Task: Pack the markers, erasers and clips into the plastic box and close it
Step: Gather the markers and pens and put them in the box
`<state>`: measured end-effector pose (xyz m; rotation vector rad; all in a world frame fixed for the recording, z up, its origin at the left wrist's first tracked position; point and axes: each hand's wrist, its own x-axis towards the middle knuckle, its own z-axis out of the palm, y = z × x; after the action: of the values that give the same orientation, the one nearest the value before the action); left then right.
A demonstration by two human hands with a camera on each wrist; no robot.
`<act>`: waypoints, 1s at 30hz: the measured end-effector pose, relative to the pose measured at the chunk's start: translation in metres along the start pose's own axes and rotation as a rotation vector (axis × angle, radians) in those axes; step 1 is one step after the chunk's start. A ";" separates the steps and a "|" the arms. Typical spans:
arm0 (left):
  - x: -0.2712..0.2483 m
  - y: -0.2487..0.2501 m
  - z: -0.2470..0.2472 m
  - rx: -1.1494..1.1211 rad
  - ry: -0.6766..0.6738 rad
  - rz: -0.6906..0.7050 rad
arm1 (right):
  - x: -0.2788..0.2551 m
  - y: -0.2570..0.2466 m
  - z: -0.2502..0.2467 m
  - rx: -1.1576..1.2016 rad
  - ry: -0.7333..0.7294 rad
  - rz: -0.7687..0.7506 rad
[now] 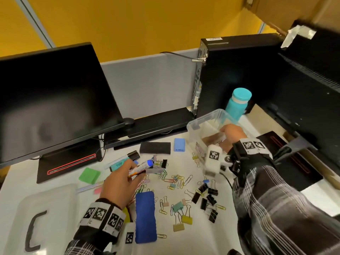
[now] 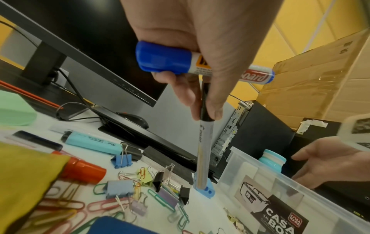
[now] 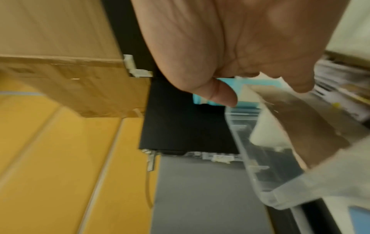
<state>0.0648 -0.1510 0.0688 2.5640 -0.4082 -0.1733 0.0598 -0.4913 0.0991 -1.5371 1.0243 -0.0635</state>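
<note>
My left hand grips a white board marker with a blue cap and pinches a thin grey pen under it, above the scattered clips. In the left wrist view the same marker lies across the palm. My right hand reaches into the clear plastic box at the right with relaxed fingers, holding nothing I can see. Its clear lid lies at the front left. A dark blue eraser, a black eraser, a light blue one and a green one lie on the table.
A monitor stands at the back left, and a black computer tower and teal bottle behind the box. A light blue highlighter and an orange-capped marker lie among the clips. A second monitor stands on the right.
</note>
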 end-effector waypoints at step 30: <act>0.061 0.185 0.114 -0.113 -0.178 0.256 | 0.011 0.107 -0.080 -0.632 0.256 -0.581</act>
<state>0.0529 -0.3768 0.0663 2.3675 -0.7662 -0.3224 -0.0384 -0.5474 0.0272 -2.4243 0.7922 -0.3777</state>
